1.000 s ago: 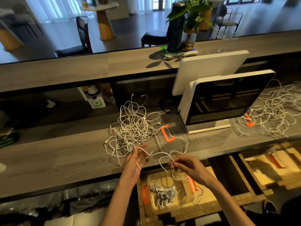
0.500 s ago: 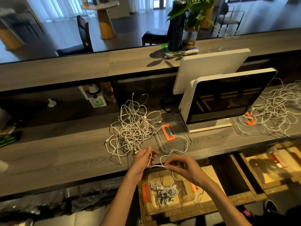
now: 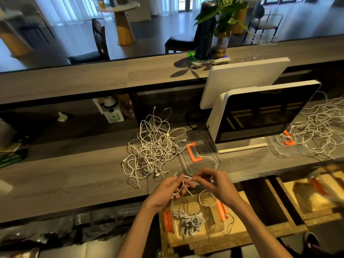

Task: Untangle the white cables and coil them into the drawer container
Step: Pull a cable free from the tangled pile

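Holding one white cable (image 3: 183,180) between them, the left hand (image 3: 168,190) curls its fingers round a loop while the right hand (image 3: 214,185) pinches the strand. Both work above the clear drawer container (image 3: 221,229), which holds coiled cables (image 3: 189,220). The tangled pile (image 3: 152,146) lies on the bench (image 3: 74,174) beside a clear lid (image 3: 197,151).

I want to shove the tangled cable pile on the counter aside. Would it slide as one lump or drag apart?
The tangled cable pile would probably drag apart: its loops sprawl loosely and loose ends trail outward. It looks light and floppy, so it likely snags on the clear lid, which one strand already crosses.
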The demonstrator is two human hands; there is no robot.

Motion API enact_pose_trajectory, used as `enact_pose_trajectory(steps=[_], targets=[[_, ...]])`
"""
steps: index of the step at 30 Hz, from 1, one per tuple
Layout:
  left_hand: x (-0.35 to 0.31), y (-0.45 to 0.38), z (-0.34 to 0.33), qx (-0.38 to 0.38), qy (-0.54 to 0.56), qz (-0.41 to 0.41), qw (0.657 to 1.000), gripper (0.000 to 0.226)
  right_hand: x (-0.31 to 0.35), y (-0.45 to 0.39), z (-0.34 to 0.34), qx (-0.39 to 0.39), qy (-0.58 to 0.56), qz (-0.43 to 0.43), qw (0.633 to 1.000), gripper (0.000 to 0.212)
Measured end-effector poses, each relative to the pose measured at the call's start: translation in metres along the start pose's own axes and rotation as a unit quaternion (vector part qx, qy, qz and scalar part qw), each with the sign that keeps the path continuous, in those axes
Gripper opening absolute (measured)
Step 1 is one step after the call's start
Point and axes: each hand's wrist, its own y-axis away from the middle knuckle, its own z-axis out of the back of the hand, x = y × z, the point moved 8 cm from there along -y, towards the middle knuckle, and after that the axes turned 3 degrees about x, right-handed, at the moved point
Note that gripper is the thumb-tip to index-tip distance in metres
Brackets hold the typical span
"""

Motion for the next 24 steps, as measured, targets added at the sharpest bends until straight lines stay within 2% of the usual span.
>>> enact_pose_trajectory(steps=[4, 8, 12, 18, 20, 24], targets=[[-0.003, 0.001, 0.024, -0.090, 0.033, -0.044, 0.994, 0.043, -0.011, 0.000, 0.016, -0.003, -0.028, -0.021, 0.999, 0.015], [-0.006, 0.001, 0.037, -0.143, 0.163, -0.086, 0.972, 0.043, -0.019, 0.003, 0.028, -0.024, -0.094, -0.036, 0.995, 0.022], [-0.008, -0.004, 0.047, -0.186, 0.365, -0.102, 0.907, 0.049, -0.021, 0.009, 0.022, -0.014, -0.132, -0.038, 0.990, 0.020], [-0.011, -0.013, 0.057, -0.211, 0.523, -0.102, 0.820, 0.041, -0.020, 0.020, -0.005, 0.040, -0.192, -0.053, 0.979, 0.019], [-0.011, -0.017, 0.059, -0.219, 0.504, -0.097, 0.830, 0.040, -0.016, 0.021, -0.017, 0.080, -0.177, -0.044, 0.980, 0.017], [-0.013, -0.019, 0.059, -0.240, 0.317, -0.080, 0.914, 0.035, 0.002, 0.020, -0.032, 0.153, -0.138, -0.018, 0.978, 0.010]])
